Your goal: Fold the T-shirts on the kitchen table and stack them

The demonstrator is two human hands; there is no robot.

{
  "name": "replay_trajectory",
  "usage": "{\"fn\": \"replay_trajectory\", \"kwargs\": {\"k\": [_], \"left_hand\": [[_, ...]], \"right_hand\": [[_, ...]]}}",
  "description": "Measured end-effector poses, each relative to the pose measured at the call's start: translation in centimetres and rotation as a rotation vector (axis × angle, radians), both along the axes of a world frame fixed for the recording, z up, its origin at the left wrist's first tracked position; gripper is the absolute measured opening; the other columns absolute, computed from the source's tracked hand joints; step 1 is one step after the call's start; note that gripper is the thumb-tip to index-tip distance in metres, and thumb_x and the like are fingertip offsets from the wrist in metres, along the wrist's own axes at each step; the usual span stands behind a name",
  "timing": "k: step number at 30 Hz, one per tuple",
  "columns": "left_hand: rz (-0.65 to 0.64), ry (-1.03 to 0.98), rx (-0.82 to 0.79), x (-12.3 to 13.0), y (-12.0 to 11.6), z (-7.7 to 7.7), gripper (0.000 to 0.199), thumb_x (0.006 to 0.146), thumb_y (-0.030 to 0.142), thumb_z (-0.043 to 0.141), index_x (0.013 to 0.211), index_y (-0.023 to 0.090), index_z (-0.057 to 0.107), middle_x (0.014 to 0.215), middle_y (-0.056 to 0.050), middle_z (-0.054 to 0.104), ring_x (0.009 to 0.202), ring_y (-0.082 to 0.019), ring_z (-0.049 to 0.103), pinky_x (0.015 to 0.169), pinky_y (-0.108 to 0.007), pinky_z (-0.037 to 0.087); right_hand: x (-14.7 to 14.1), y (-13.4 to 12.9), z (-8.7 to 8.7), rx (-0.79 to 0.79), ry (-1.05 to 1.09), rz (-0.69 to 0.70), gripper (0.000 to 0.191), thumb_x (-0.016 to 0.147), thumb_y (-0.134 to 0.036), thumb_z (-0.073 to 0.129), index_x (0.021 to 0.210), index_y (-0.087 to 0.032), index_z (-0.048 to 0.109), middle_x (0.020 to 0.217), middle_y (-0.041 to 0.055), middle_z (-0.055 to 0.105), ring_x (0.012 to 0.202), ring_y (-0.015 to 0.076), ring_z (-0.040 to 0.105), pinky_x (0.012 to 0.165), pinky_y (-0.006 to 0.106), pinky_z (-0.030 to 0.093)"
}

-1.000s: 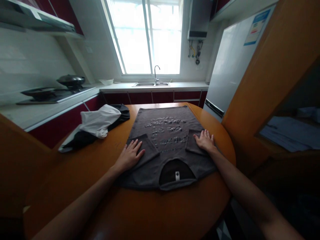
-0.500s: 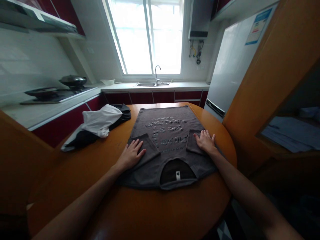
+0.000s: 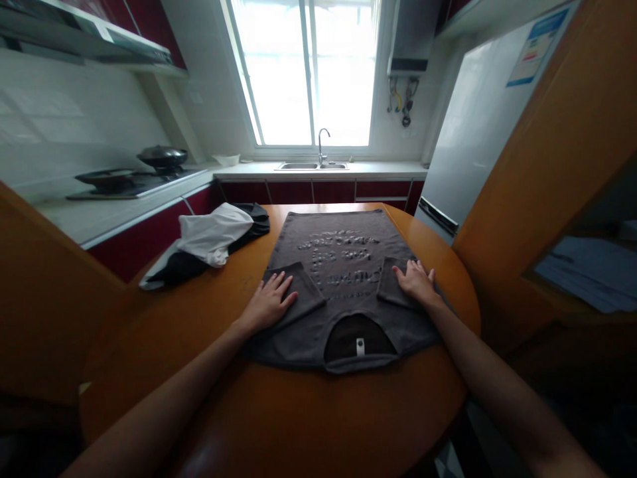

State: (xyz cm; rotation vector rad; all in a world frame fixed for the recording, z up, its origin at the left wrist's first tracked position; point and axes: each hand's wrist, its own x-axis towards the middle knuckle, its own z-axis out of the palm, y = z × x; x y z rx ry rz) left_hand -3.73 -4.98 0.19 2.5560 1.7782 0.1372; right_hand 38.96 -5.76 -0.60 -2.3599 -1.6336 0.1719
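Note:
A dark grey T-shirt (image 3: pixel 343 272) lies spread on the wooden table (image 3: pixel 318 411), its neckline towards me and its hem at the far side. Raised lettering covers its front, and a small white label shows inside the collar. Both sleeves are folded inward over the body. My left hand (image 3: pixel 271 302) rests on the left sleeve with its fingers spread. On the right sleeve's outer edge lies my right hand (image 3: pixel 417 282), fingers apart and slightly bent. Neither hand grips the cloth.
A heap of white and black clothes (image 3: pixel 213 236) sits at the table's left. Beyond are a counter with a sink (image 3: pixel 313 166), a stove (image 3: pixel 134 186) with pans, and a fridge (image 3: pixel 478 133) at right. An orange wooden frame (image 3: pixel 547 146) stands close on the right.
The whole view has shifted slightly, so the scene sits a little further right. Both hands stay in place on the sleeves, and the T-shirt looks the same.

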Motion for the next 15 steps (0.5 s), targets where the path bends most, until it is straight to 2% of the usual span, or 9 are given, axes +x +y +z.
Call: {"fn": "replay_trajectory", "kwargs": {"k": [6,10,15], "left_hand": [[0.001,0.001,0.005,-0.13,0.14,-0.2,0.07,0.1,0.057,0.029,0.155,0.016,0.037,0.164,-0.012,0.026,0.153,-0.031,0.02,0.121,-0.053,0.019],[0.003,0.005,-0.002,-0.12,0.16,-0.18,0.07,0.1,0.058,0.028,0.156,0.016,0.037,0.164,-0.012,0.025,0.153,-0.031,0.019,0.121,-0.053,0.019],[-0.001,-0.008,-0.001,-0.17,0.19,-0.26,0.071,0.1,0.059,0.028,0.155,0.016,0.037,0.164,-0.012,0.025,0.153,-0.031,0.019,0.121,-0.053,0.019]], "right_hand": [[0.19,0.07,-0.16,0.038,0.015,0.01,0.078,0.099,-0.059,0.034,0.151,-0.001,0.037,0.158,0.0226,0.037,0.151,0.0321,0.021,0.121,0.059,0.011],[0.31,0.01,-0.26,0.051,0.012,-0.035,0.076,0.101,-0.058,0.029,0.15,0.0,0.038,0.157,0.0234,0.038,0.151,0.0331,0.021,0.12,0.061,0.008],[0.47,-0.07,-0.27,0.009,0.007,0.002,0.078,0.101,-0.059,0.026,0.151,-0.001,0.036,0.159,0.0225,0.033,0.152,0.0314,0.018,0.119,0.064,0.005]]}}
